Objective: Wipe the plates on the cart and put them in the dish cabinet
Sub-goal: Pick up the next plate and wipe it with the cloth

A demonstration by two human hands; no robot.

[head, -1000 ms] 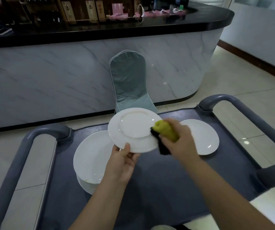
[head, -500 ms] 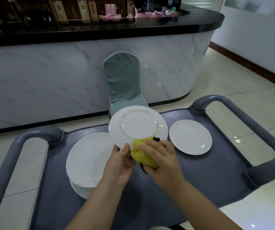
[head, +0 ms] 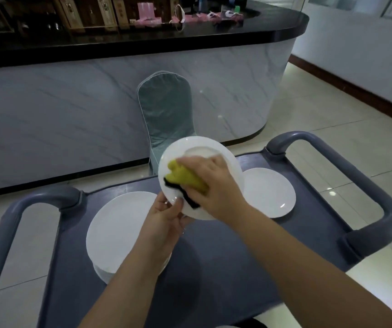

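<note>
Early, I judge: over the grey plastic cart (head: 225, 256) the left hand (head: 166, 218) pinches a tilted round white ceramic plate (head: 180, 147) in its grip; the right hand (head: 218, 185), grip holding a yellow-and-black sponge (head: 185, 176), presses it there. A white plate stack (head: 119, 226) left and a single plate (head: 270, 195) right wait.

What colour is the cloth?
The cloth is yellow with a black edge, seen in the head view.

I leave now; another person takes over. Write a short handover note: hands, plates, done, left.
Left hand holds the raised plate by its near rim.
Right hand grips the yellow cloth against that plate's face.
On the cart: a stack of plates at left, a single plate at right.
Done: one plate is mid-wipe.
Left: finish it, wipe the rest, put all in the dish cabinet, not in view.
</note>
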